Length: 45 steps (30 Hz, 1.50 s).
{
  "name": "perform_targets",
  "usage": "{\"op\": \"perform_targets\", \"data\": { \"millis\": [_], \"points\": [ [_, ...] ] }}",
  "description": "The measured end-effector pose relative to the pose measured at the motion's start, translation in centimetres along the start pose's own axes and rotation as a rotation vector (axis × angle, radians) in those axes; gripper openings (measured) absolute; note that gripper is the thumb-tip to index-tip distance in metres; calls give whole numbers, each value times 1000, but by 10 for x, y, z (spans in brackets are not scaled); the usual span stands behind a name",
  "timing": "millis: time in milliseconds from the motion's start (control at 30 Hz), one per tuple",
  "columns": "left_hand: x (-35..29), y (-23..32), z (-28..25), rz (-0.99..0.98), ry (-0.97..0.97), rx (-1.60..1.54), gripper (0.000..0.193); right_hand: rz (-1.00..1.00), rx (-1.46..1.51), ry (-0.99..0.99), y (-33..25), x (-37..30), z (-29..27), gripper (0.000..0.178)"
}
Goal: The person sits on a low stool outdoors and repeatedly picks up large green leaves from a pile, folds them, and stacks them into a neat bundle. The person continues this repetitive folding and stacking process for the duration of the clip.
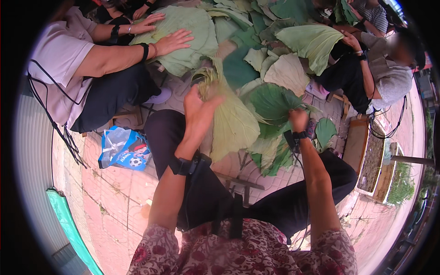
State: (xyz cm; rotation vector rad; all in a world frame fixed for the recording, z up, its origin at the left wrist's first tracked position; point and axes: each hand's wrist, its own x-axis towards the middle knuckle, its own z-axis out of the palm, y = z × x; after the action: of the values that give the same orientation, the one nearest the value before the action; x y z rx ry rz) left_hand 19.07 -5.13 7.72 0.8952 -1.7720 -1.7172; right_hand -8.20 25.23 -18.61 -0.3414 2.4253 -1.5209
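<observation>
left hand (pixel 199 107) grips pale leaf (pixel 233 123); right hand (pixel 299 120) grips green leaf (pixel 270 103)

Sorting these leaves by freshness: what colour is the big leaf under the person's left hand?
Pale yellowish green, seen in the head view: the large leaf under the left hand.

Own hands: two, left hand (pixel 198 109); right hand (pixel 298 120); co-workers: two; blue bag (pixel 124 149): one; leaves: too many to count
</observation>
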Motion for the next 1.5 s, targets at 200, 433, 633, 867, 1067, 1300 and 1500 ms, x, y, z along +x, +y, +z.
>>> {"op": "perform_targets", "data": {
  "millis": [200,433,633,867,1067,1300,1500],
  "points": [
    [-5,-6,-11,28,50,38,39,334,836,-80,-110,-13,-4,10],
    [1,0,9,35,-7,85,40,576,443,107,34,-42,-25,11],
    [-1,-1,9,-23,-38,65,41,645,409,155,81,-55,-11,22],
    [8,18,32,-26,-102,-5,38,267,102,84,138,-31,-20,29],
    [-9,5,15,-80,-40,49,37,590,105,99,84,-36,21,31],
    [3,5,23,-18,-99,18,38,107,489,70,59,-20,41,29],
    [7,-5,20,33,-77,31,40,-118,74,77,-36,4,23,18]
  ]
}}
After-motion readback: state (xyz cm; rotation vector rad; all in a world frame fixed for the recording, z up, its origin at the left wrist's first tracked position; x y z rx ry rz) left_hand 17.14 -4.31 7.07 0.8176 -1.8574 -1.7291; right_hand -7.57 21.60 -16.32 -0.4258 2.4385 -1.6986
